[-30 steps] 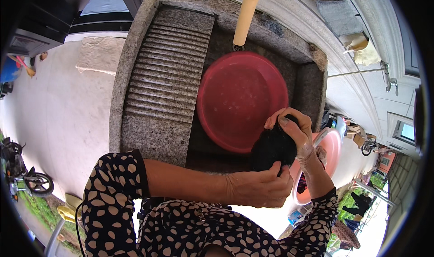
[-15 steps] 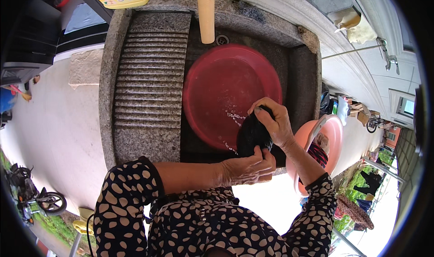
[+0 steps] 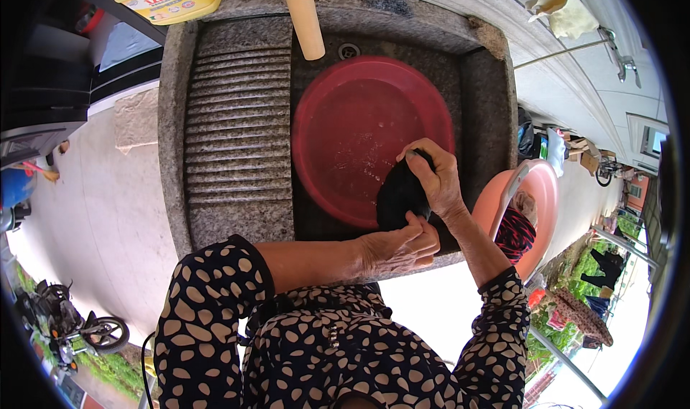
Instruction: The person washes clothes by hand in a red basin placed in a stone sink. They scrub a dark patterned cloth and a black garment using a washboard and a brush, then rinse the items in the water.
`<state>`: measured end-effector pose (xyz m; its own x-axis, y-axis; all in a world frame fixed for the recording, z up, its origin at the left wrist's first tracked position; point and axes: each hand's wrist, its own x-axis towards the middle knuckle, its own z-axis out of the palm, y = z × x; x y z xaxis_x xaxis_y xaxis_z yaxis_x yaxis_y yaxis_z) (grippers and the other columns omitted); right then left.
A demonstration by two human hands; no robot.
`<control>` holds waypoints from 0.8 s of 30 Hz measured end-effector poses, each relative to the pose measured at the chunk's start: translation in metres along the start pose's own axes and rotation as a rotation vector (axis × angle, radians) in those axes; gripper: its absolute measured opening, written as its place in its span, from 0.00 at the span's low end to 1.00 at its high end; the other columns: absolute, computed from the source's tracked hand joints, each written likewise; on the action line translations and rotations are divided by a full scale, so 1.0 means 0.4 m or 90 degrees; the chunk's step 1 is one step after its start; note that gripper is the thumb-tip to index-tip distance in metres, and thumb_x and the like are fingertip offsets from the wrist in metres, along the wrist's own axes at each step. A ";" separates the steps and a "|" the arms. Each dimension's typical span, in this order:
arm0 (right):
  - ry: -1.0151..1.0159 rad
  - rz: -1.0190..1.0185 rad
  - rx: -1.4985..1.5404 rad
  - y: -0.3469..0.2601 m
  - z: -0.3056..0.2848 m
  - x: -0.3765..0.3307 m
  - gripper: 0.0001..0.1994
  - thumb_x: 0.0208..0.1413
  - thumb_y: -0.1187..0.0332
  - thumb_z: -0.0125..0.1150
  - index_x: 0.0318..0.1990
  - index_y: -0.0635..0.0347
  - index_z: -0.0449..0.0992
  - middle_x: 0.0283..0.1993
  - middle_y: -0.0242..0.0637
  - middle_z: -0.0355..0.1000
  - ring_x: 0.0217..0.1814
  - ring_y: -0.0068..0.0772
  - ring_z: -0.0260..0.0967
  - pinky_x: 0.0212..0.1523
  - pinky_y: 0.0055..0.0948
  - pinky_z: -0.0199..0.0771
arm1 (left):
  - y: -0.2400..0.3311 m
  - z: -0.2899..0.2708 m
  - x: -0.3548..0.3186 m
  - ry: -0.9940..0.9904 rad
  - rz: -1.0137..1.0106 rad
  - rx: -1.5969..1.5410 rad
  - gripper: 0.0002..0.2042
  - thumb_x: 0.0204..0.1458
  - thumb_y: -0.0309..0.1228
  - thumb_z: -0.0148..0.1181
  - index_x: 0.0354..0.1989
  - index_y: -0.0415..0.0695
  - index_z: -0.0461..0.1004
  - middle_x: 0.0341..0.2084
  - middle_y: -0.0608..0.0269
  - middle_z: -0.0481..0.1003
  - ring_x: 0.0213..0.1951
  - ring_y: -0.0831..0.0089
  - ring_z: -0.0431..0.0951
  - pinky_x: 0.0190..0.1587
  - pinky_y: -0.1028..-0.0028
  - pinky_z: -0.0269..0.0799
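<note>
Both my hands are on the dark cloth [image 3: 399, 193], which hangs over the near-right rim of the red basin [image 3: 359, 129] inside the stone sink [image 3: 489, 100]. Right hand [image 3: 435, 175] is clamped over its far end, fingers curled tight. Left hand [image 3: 395, 247] pinches the near end, fingers together.

Risks, as I judge them: the cloth looks wet, so a loose pinch could drop it past the sink's near edge. Pulling hard against the rim might tip the basin. The pink tub [image 3: 535, 193] sits just right of my elbow and is easy to knock.
</note>
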<state>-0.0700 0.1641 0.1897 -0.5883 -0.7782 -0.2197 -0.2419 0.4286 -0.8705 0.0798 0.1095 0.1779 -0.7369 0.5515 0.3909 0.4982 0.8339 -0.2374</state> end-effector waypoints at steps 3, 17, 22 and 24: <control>-0.026 0.073 0.110 0.003 -0.009 -0.005 0.08 0.52 0.71 0.50 0.31 0.68 0.73 0.30 0.35 0.72 0.35 0.22 0.67 0.42 0.22 0.66 | -0.014 -0.016 0.002 0.018 -0.007 -0.057 0.14 0.52 0.46 0.49 0.37 0.51 0.70 0.37 0.64 0.67 0.46 0.64 0.66 0.46 0.61 0.66; -0.062 0.072 0.232 -0.093 -0.058 -0.037 0.11 0.53 0.66 0.56 0.27 0.67 0.74 0.28 0.34 0.74 0.34 0.21 0.69 0.40 0.23 0.68 | -0.051 -0.088 0.042 0.183 0.066 -0.296 0.12 0.53 0.40 0.52 0.22 0.50 0.76 0.37 0.64 0.72 0.52 0.61 0.68 0.56 0.60 0.66; 0.007 0.055 0.079 -0.065 -0.022 -0.042 0.12 0.53 0.66 0.56 0.26 0.67 0.73 0.22 0.35 0.71 0.27 0.18 0.65 0.31 0.24 0.66 | -0.005 -0.055 0.046 0.019 0.119 -0.168 0.16 0.53 0.46 0.50 0.21 0.49 0.74 0.32 0.66 0.69 0.43 0.68 0.69 0.53 0.66 0.69; 0.043 0.032 0.023 -0.051 -0.006 -0.032 0.10 0.52 0.68 0.56 0.25 0.67 0.72 0.19 0.37 0.69 0.23 0.19 0.64 0.27 0.25 0.65 | -0.008 -0.038 0.047 0.001 0.137 -0.061 0.17 0.54 0.47 0.48 0.25 0.50 0.76 0.32 0.67 0.69 0.43 0.66 0.69 0.51 0.64 0.68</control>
<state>-0.0592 0.1662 0.2114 -0.6503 -0.7228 -0.2339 -0.1833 0.4481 -0.8750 0.0711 0.1169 0.1995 -0.6085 0.7161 0.3419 0.6844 0.6917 -0.2306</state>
